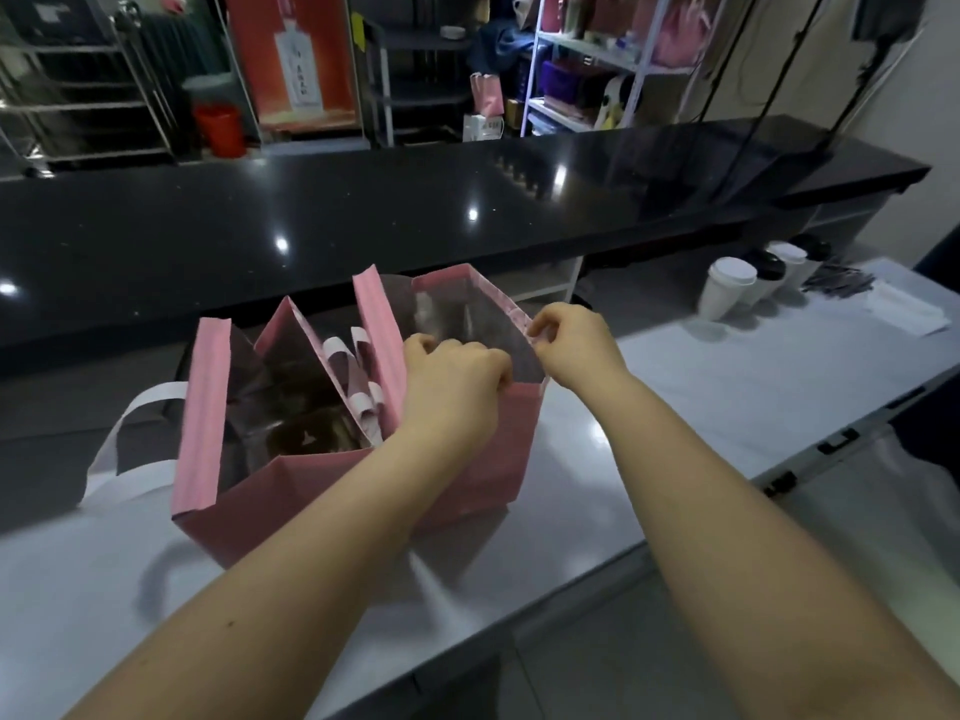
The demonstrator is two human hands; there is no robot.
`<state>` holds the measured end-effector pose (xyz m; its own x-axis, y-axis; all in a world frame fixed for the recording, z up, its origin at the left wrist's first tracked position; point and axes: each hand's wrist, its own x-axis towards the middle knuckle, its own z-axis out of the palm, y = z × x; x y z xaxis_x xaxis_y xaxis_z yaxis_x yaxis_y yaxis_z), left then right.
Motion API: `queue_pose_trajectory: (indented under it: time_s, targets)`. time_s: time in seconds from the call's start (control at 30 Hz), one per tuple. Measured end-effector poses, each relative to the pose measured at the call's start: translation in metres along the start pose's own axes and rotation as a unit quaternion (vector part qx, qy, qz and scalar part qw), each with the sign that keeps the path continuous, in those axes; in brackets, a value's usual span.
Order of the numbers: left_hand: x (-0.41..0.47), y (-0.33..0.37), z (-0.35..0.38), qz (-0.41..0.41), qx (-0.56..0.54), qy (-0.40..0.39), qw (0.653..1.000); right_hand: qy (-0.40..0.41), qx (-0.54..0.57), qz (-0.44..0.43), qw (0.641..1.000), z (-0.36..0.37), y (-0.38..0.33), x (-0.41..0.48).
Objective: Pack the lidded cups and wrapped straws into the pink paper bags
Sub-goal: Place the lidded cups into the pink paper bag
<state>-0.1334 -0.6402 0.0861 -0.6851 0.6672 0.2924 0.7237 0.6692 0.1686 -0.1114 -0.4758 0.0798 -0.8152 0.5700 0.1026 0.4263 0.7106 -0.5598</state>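
Hands: left hand point(454, 379) and right hand point(571, 343), fingers clamped on the right bag point(478, 459) rim, spreading it
Bags: left bag point(249, 506) alongside on the tabletop point(727, 387), both seemingly empty
Stock: cups point(727, 288) and straws point(836, 283) far right, well apart, unpacked
Remaining: all the packing

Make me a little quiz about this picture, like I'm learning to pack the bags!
1. True or false: the left hand and the right hand both hold the rim of the same pink bag.
2. How many pink bags stand on the white table? A one, B two, C four.
3. Fill in: the lidded cups near the wrapped straws have white lids and ____ lids.
Key: 1 true; 2 B; 3 black.
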Motion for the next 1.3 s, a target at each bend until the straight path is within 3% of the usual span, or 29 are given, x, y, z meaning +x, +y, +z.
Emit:
queue_pose_trajectory:
  time_s: [0.23, 0.37, 0.47, 0.53, 0.6, 0.67, 0.77, 0.87, 1.03, 1.13, 1.23, 1.3]
  targets:
    - [0.014, 0.02, 0.008, 0.05, 0.006, 0.025, 0.998, 0.129, 0.072, 0.07, 0.987, -0.025, 0.047, -0.047]
    - [0.019, 0.017, 0.019, 0.039, -0.04, 0.036, 0.998, 0.13, 0.087, 0.032, 0.987, -0.015, 0.041, -0.068]
    - [0.023, 0.013, 0.028, 0.032, -0.143, 0.045, 0.988, 0.131, 0.108, 0.016, 0.985, -0.016, 0.042, -0.073]
    - [0.019, 0.013, 0.036, -0.007, -0.264, 0.055, 0.963, 0.165, 0.141, 0.024, 0.976, -0.022, 0.052, -0.077]
    - [0.005, 0.015, 0.047, -0.071, -0.42, 0.07, 0.902, 0.212, 0.126, 0.036, 0.968, -0.029, 0.067, -0.079]
    - [-0.013, 0.019, 0.059, -0.114, -0.513, 0.088, 0.846, 0.202, 0.039, 0.041, 0.978, -0.033, 0.078, -0.075]
    - [-0.033, 0.02, 0.079, -0.134, -0.52, 0.069, 0.841, 0.143, -0.1, 0.009, 0.985, -0.03, 0.079, -0.065]
    - [-0.03, 0.02, 0.089, -0.148, -0.517, 0.049, 0.842, 0.165, -0.126, -0.012, 0.978, -0.023, 0.074, -0.065]
    - [-0.02, 0.015, 0.092, -0.158, -0.558, 0.07, 0.812, 0.215, -0.088, -0.042, 0.972, -0.017, 0.085, -0.09]
    - [-0.02, 0.012, 0.102, -0.159, -0.554, 0.072, 0.814, 0.238, 0.003, 0.006, 0.971, -0.018, 0.102, -0.101]
    - [-0.022, 0.007, 0.117, -0.17, -0.564, 0.056, 0.806, 0.337, 0.085, 0.069, 0.935, -0.016, 0.125, -0.111]
    - [-0.026, 0.005, 0.128, -0.17, -0.574, 0.046, 0.8, 0.357, 0.164, 0.094, 0.915, -0.01, 0.145, -0.119]
